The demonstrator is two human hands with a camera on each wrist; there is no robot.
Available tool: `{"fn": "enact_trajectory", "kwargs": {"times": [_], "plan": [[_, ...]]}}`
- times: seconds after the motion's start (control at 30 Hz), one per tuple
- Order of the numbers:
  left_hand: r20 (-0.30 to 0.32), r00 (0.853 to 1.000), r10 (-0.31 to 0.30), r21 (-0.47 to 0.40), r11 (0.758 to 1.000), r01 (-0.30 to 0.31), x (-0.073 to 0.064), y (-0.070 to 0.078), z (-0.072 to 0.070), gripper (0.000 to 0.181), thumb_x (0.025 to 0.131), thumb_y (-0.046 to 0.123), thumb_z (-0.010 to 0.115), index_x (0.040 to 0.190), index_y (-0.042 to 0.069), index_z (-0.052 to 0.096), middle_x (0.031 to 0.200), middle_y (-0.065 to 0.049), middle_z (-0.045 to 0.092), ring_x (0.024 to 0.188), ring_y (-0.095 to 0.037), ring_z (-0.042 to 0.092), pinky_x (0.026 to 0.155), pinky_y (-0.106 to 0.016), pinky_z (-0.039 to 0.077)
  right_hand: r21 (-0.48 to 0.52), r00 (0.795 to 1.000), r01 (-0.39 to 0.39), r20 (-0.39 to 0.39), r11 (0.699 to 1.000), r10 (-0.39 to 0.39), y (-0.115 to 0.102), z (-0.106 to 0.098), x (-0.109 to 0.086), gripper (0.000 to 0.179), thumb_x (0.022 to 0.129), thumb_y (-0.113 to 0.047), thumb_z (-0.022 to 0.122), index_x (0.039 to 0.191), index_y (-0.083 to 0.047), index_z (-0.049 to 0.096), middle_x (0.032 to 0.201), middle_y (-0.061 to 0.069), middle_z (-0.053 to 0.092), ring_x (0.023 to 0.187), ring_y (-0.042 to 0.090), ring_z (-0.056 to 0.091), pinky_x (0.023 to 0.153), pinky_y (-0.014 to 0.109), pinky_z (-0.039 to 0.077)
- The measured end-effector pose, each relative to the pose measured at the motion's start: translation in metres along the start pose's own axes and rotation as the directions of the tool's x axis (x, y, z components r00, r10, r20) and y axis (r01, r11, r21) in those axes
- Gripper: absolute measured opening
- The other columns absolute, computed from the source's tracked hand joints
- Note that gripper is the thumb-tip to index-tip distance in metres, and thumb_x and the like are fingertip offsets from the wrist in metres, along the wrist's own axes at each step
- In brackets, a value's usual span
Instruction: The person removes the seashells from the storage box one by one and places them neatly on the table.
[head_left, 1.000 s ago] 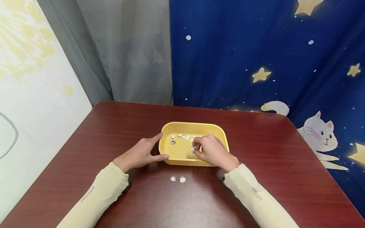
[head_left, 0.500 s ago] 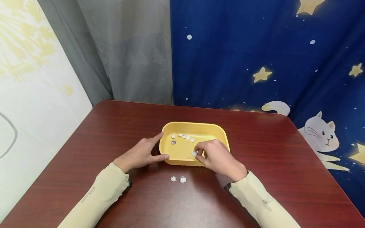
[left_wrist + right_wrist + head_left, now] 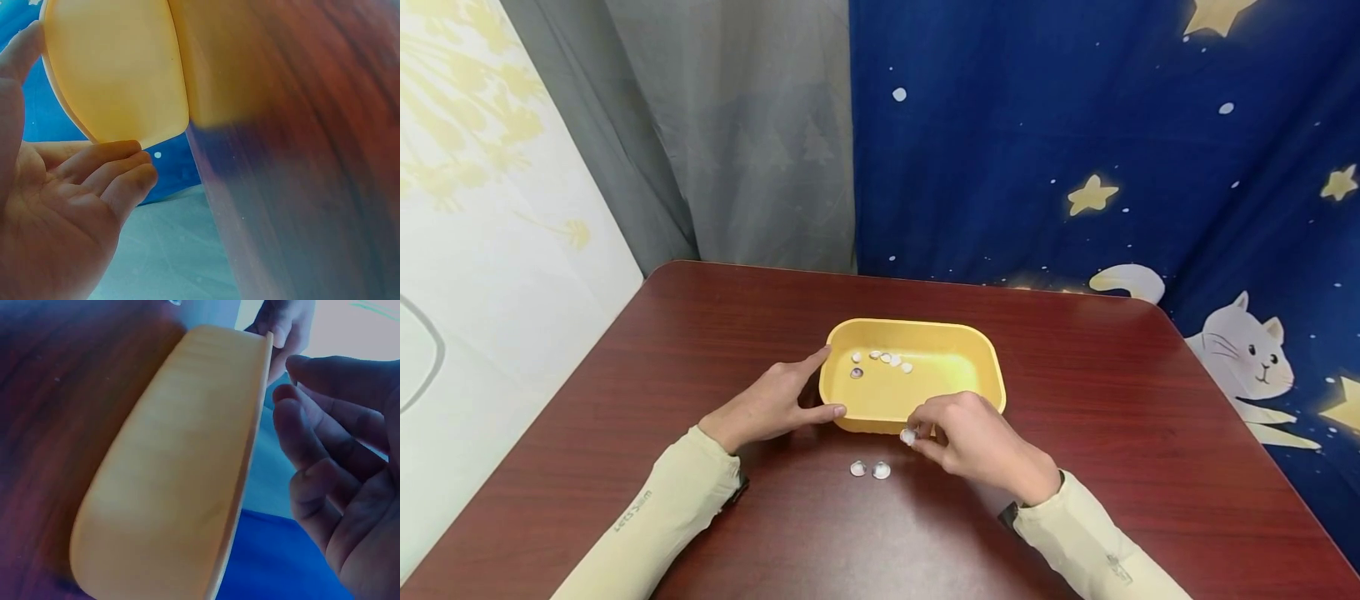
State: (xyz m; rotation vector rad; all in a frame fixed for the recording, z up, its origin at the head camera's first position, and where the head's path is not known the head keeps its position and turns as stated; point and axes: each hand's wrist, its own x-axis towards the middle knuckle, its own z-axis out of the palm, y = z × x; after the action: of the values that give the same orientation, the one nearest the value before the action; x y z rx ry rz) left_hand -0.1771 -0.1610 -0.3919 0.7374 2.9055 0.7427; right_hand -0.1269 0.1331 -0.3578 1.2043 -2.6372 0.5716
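Nine small shells (image 3: 895,361): six lie inside the yellow tub (image 3: 928,389), two sit on the table (image 3: 737,321), and one is in the right hand (image 3: 979,440).
Yellow tub: upright on the table, long sides running left to right, corners rounded.
Left hand (image 3: 769,405): grips the left end of the tub, thumb on the near rim, the other fingers reaching round towards the far corner; the left wrist view shows fingers bent against the outer wall.
Right hand: pinches its shell between thumb and fingertips, just outside the tub's near side, towards the right; whether hand or tub touch each other is not plain.
Pinched shell (image 3: 908,437): pale, in front of the near wall in the head view; too dark to make out in the right wrist view.
Shells in the tub: a loose row of pale ones towards the far left, with a purple-marked shell (image 3: 857,373) nearest the left hand.
Table pair (image 3: 881,471): side by side, just apart, on the near side of the tub.
Sleeves (image 3: 658,500): cream, with grey lettering.
Table: dark red, wood-grained, rounded far corners.
Backdrop: grey curtain (image 3: 767,167), blue curtain (image 3: 970,167) printed with yellow stars and a white cat (image 3: 1243,354), and a white panel (image 3: 497,275) with yellow plant patterns.
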Motion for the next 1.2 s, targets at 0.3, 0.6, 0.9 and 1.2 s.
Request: {"fn": "enact_trajectory", "kwargs": {"times": [0.3,0.6,0.9,1.2], "plan": [[0.003,1.000,-0.006,0.010,1.000,0.006,0.000,0.000,0.000,0.103,0.085,0.066,0.068,0.158,0.005,0.029,0.146,-0.019,0.056,0.124,-0.029,0.063,0.104,-0.048,0.051,-0.075,1.000,-0.013,0.000,0.997,0.013,-0.001,0.013,-0.009,0.009,0.081,-0.015,0.084,0.083,-0.019,0.076,0.071,-0.014,0.068,0.066,-0.003,0.059,0.062,0.017,0.049],[0.009,1.000,-0.009,0.003,1.000,0.009,-0.001,0.000,0.000,0.103,0.085,0.067,0.067,0.158,0.005,0.029,0.144,-0.019,0.058,0.118,-0.025,0.064,0.103,-0.047,0.052,-0.120,0.997,-0.022,0.068,0.993,0.030,-0.008,0.026,-0.008,0.015,0.081,-0.018,0.083,0.072,-0.023,0.072,0.063,-0.017,0.063,0.058,-0.005,0.050,0.055,0.017,0.042],[0.026,1.000,-0.017,0.004,1.000,0.017,0.000,-0.001,-0.001,0.105,0.085,0.068,0.066,0.158,0.004,0.028,0.150,-0.019,0.052,0.128,-0.028,0.060,0.106,-0.047,0.050,-0.195,0.994,-0.047,0.088,0.980,0.065,-0.009,0.037,-0.007,0.030,0.080,-0.023,0.083,0.060,-0.023,0.062,0.050,-0.013,0.046,0.051,0.001,0.040,0.049,0.021,0.034],[0.035,0.999,-0.020,-0.011,1.000,0.020,0.001,0.000,-0.003,0.105,0.085,0.067,0.067,0.159,0.005,0.026,0.150,-0.018,0.052,0.129,-0.028,0.059,0.107,-0.047,0.049,-0.216,0.990,-0.062,0.112,0.974,0.088,-0.007,0.042,-0.008,0.028,0.081,-0.027,0.084,0.062,-0.023,0.063,0.051,-0.012,0.049,0.052,0.002,0.043,0.049,0.023,0.037]]}}
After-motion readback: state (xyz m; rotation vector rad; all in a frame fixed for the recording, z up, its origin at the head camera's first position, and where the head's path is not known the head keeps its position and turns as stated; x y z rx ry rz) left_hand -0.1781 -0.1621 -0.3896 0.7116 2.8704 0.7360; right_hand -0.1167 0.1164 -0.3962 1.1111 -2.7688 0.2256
